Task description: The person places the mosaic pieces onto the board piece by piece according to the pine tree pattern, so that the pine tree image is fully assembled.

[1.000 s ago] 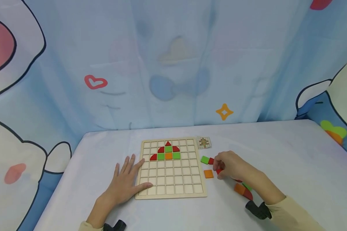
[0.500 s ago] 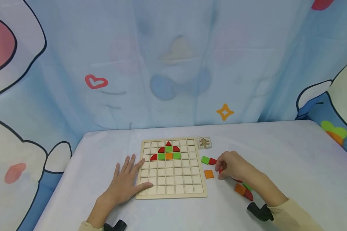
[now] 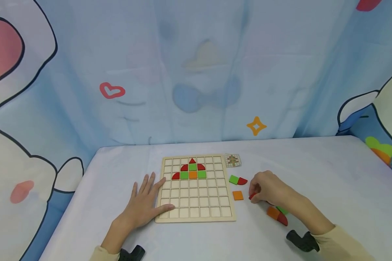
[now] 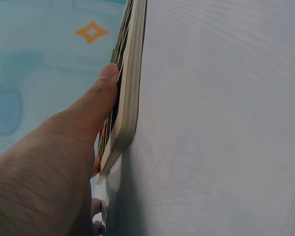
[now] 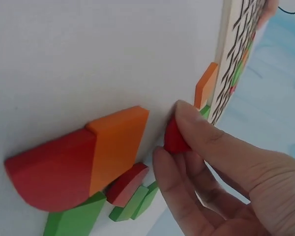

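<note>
My left hand (image 3: 145, 203) lies with spread fingers over the left edge of a wooden grid board (image 3: 197, 212). In the left wrist view the thumb (image 4: 101, 93) rests on the board's rim. On the upper rows sit a red triangle (image 3: 192, 161), red quarter-round tiles (image 3: 175, 176), green square tiles (image 3: 192, 167) and an orange square tile (image 3: 193, 174). To the right of the board, my right hand (image 3: 269, 188) pinches a red tile (image 5: 174, 137) between thumb and fingertips, close over the table. The fingers cover part of that tile.
Between board and right hand lie a green tile (image 3: 233, 179), a red quarter-round (image 3: 242, 181) and an orange square (image 3: 238, 195). More tiles, including an orange one (image 5: 119, 142), lie under the right wrist. A small pattern card (image 3: 233, 160) is at the board's upper right.
My right hand has drawn slightly right, pinching the red tile, and the red quarter-round beside the green tile shows fully. The left hand stays on the board. The head view has shifted slightly.
</note>
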A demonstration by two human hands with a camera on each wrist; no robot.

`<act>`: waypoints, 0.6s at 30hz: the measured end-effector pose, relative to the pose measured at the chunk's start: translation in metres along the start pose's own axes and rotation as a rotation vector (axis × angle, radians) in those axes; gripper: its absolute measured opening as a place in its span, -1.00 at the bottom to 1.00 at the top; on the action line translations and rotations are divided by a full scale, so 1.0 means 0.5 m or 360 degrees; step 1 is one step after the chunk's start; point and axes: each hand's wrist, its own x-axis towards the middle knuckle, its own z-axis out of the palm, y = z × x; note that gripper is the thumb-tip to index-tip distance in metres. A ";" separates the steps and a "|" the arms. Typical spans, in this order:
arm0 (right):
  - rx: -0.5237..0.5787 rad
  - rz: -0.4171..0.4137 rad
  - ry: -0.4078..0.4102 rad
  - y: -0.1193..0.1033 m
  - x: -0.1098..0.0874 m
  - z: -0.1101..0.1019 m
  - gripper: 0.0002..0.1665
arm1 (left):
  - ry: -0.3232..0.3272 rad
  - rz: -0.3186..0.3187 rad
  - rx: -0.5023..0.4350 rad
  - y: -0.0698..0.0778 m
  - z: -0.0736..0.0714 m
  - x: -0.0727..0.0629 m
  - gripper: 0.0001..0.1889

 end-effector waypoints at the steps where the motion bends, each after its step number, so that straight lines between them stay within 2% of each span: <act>1: -0.0003 -0.0013 -0.0006 -0.001 -0.001 0.000 -0.75 | 0.0000 -0.0002 0.0004 0.000 0.000 0.000 0.00; 6: -0.0028 -0.0107 0.0016 -0.007 -0.001 0.000 -0.76 | -0.0005 -0.0016 0.0011 -0.002 0.000 0.001 0.01; 10: -0.0027 -0.0265 0.0091 -0.021 0.014 0.001 -0.76 | 0.0017 -0.0010 0.0006 -0.003 0.001 0.001 0.01; 13: 0.0026 -0.0380 0.0155 -0.040 0.031 0.002 -0.80 | 0.0075 0.0027 -0.0027 -0.005 0.005 -0.001 0.00; 18: 0.0213 -0.0436 0.0181 -0.068 0.062 0.003 -0.75 | 0.0126 0.0065 -0.0035 -0.007 0.010 -0.001 0.00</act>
